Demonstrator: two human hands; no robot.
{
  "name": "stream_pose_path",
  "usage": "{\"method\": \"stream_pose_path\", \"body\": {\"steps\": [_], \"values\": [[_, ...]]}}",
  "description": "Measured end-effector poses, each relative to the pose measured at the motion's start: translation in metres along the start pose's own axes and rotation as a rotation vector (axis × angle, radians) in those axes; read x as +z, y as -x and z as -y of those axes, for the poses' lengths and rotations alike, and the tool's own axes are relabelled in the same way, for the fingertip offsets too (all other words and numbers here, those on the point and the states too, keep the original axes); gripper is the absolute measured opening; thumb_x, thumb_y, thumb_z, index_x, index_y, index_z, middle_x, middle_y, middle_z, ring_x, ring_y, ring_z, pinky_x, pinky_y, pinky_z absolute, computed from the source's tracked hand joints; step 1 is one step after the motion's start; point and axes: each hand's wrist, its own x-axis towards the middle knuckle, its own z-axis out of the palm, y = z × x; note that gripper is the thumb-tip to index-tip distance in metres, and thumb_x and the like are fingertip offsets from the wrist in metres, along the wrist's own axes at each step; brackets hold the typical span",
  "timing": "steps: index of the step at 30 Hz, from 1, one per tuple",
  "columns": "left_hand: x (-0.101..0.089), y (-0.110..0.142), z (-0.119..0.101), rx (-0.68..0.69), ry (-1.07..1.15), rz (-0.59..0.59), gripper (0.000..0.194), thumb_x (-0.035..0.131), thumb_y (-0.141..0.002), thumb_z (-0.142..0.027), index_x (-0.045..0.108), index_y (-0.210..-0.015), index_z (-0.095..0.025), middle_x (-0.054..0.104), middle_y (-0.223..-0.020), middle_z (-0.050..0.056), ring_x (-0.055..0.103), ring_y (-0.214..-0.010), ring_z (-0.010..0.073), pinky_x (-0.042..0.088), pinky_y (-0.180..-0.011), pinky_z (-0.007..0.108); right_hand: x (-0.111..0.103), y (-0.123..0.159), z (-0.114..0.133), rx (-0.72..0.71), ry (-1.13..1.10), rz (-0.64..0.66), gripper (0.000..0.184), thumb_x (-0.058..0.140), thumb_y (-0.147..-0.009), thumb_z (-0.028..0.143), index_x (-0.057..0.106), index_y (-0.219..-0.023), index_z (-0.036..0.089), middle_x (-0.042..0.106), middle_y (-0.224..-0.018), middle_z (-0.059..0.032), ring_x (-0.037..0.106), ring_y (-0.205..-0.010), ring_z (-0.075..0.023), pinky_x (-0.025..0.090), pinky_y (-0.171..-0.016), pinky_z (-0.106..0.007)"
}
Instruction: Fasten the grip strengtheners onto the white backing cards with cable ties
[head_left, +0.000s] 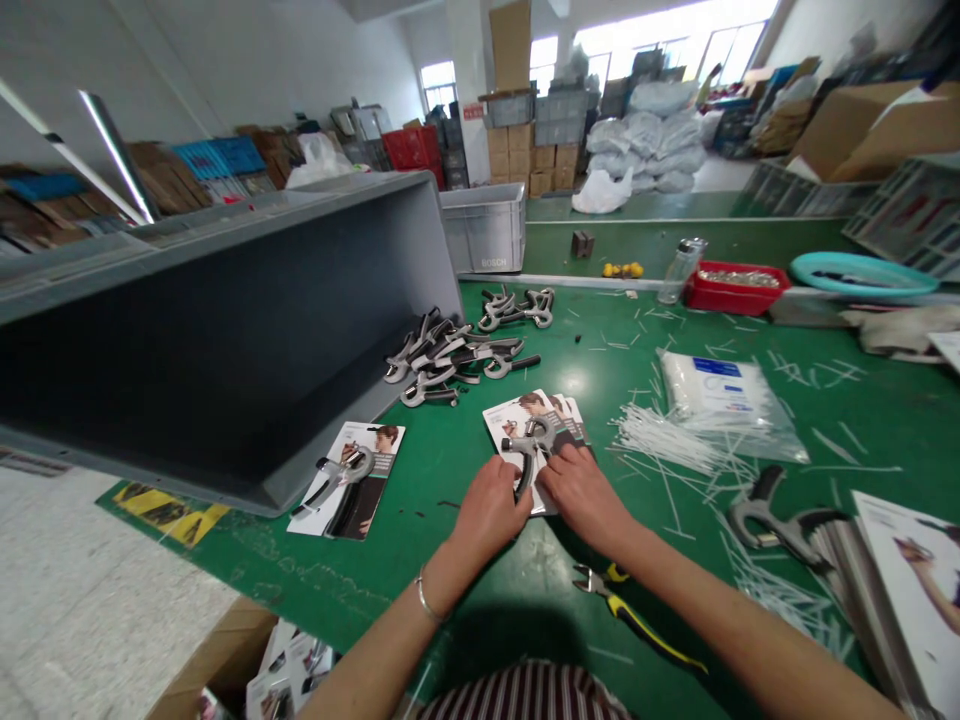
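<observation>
A grey-and-black hand grip exerciser lies on a small stack of printed cards in front of me. My left hand is closed around its left handle, at the lower edge of the cards. On the other side my right hand has its fingers curled at the right handle and the card edge; the fingertips are partly hidden. Left of my hands lies another card with a hand grip exerciser on top. A heap of loose hand grip exercisers sits farther back. Diagonal cutters with yellow-black handles lie by my right forearm.
A large grey bin lies tipped on its side at the left. White cable ties are scattered right of my hands, beside a plastic bag. More cards are stacked far right. A red tray and glass bottle stand behind.
</observation>
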Motion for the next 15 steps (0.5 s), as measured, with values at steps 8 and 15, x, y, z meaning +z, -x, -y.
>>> {"method": "stream_pose_path", "body": {"steps": [8, 15], "values": [[-0.01, 0.009, 0.031, -0.179, 0.555, 0.077, 0.014, 0.06, -0.088, -0.027, 0.068, -0.097, -0.02, 0.068, -0.089, 0.003, 0.065, -0.08, 0.0176, 0.05, -0.077, 0.03, 0.002, 0.002, -0.019, 0.081, -0.404, 0.027, 0.015, 0.054, -0.096, 0.018, 0.068, -0.096, 0.02, 0.069, -0.088, -0.004, 0.052, -0.087, -0.0225, 0.036, -0.08, -0.036], [0.003, -0.004, 0.022, -0.09, 0.59, -0.026, 0.011, 0.06, -0.088, -0.027, 0.069, -0.091, -0.021, 0.066, -0.091, 0.003, 0.062, -0.087, 0.0172, 0.048, -0.08, 0.028, 0.003, -0.007, -0.015, 0.052, -0.469, -0.039, 0.015, 0.055, -0.097, 0.025, 0.069, -0.099, 0.022, 0.07, -0.094, -0.0053, 0.055, -0.09, -0.0223, 0.041, -0.082, -0.036]]}}
